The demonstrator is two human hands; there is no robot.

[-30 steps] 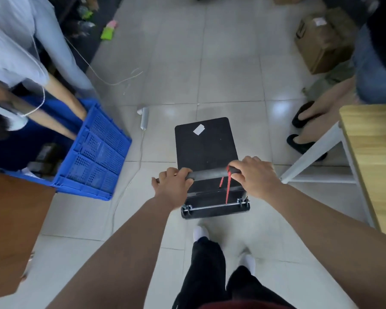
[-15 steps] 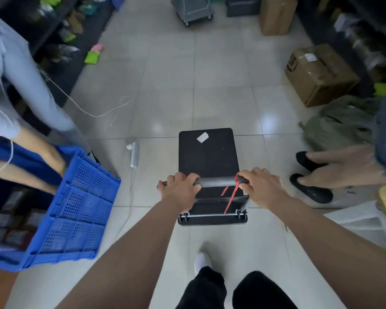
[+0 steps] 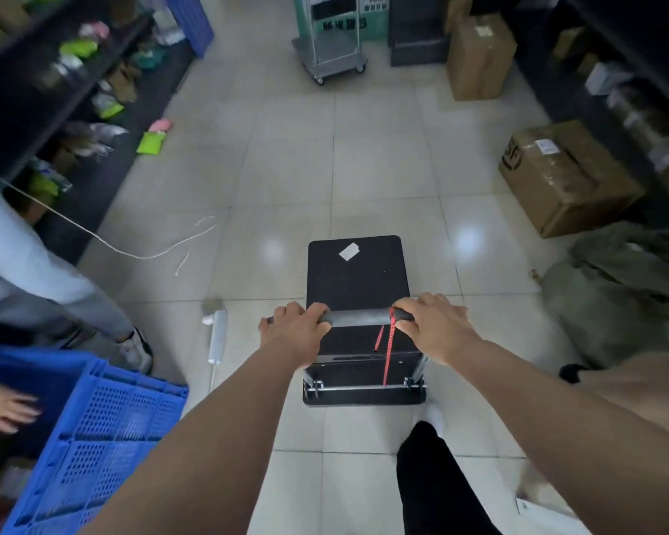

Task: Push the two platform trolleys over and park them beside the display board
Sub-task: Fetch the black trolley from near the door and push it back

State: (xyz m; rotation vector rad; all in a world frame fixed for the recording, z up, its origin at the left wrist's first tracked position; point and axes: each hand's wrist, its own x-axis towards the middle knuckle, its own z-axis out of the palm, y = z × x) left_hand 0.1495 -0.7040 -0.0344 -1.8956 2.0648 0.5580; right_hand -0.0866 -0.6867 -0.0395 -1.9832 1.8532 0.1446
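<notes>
Gripping black trolley (image 3: pixel 358 279) handle (image 3: pixel 360 317): left hand (image 3: pixel 292 332), right hand (image 3: pixel 435 328) both clenched, knuckles up, arms extended.

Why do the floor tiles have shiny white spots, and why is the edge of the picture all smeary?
Head view: the spots are ceiling-light glare on glossy tiles; the olive bag and blue crate blur at the edges; the black trolley stays fairly sharp.

Before you: one black platform trolley (image 3: pixel 358 272), flat deck bearing a white sticker, upright grey handle with red cord; a second, silver trolley (image 3: pixel 331 57) stands far ahead by the green display board (image 3: pixel 338 13).
</notes>
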